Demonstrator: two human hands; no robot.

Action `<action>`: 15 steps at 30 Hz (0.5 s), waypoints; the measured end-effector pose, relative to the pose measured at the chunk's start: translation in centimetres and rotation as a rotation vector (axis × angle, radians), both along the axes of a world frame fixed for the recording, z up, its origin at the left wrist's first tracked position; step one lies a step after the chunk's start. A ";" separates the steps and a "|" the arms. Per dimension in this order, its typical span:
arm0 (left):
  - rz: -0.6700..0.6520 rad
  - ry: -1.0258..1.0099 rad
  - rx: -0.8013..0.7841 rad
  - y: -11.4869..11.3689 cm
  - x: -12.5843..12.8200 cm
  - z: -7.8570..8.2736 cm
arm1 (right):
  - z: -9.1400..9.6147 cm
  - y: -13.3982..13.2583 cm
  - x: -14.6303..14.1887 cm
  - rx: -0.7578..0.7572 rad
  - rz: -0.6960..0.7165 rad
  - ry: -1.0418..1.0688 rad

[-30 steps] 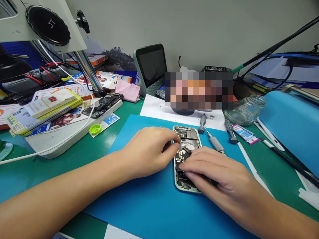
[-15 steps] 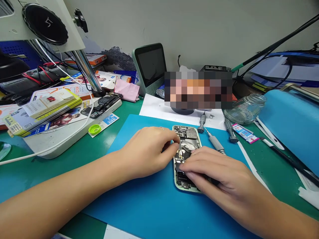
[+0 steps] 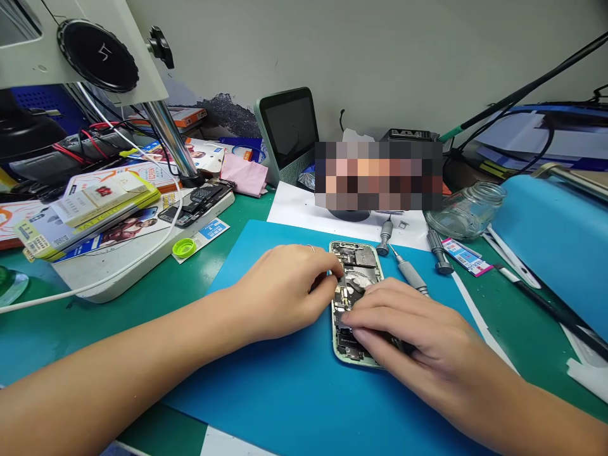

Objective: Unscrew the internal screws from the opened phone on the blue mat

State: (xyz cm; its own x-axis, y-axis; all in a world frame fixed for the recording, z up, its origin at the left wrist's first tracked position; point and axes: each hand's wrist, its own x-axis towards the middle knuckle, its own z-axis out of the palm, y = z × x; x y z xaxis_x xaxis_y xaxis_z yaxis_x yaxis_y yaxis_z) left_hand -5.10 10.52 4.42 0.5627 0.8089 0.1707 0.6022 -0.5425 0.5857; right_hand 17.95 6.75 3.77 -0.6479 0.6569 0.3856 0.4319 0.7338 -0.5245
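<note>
An opened smartphone [image 3: 350, 341] with a pale green frame lies on the blue mat [image 3: 285, 392], its inner parts and battery bare. At its upper left edge my left hand [image 3: 289, 291] has thumb and forefinger curled together in a pinch; what sits between the tips is too small to make out. My right hand [image 3: 418, 342] covers the lower right of the phone. Its thumb and forefinger meet over a dark part near the lower left inside, and I cannot make out what they grip.
Behind the phone lie several grey screwdrivers [image 3: 411, 277]. A glass jar [image 3: 468, 209] rests on its side at the right, near a blue case [image 3: 555, 221]. At the left, a microscope stand [image 3: 173, 142] rises among boxes [image 3: 95, 202] and another opened phone [image 3: 199, 201].
The view has shifted slightly, so the background sits a little lower and further right. Both hands stay at nearly the same places on the phone.
</note>
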 end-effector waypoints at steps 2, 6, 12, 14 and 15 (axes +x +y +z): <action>-0.006 -0.001 0.001 0.0 0.0 0.0 | 0.1 0.0 0.0 0.008 0.002 -0.008; -0.025 -0.003 0.002 -0.2 -0.1 0.1 | 0.2 0.1 -0.1 0.039 0.025 -0.019; -0.062 0.006 -0.001 -0.3 -0.1 0.7 | 0.3 0.1 -0.1 0.090 0.062 -0.034; -0.076 0.008 0.000 -0.3 -0.2 0.8 | 0.3 0.1 -0.1 0.116 0.072 -0.032; -0.086 0.009 0.002 -0.4 -0.2 0.8 | 0.3 0.1 -0.1 0.127 0.073 -0.031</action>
State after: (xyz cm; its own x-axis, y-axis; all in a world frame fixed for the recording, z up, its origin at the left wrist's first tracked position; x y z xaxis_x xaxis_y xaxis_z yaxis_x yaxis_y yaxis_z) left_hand -5.28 10.13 5.17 0.6317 0.7569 0.1672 0.5583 -0.5940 0.5792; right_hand 17.85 6.81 4.05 -0.7048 0.5550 0.4419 0.3897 0.8234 -0.4126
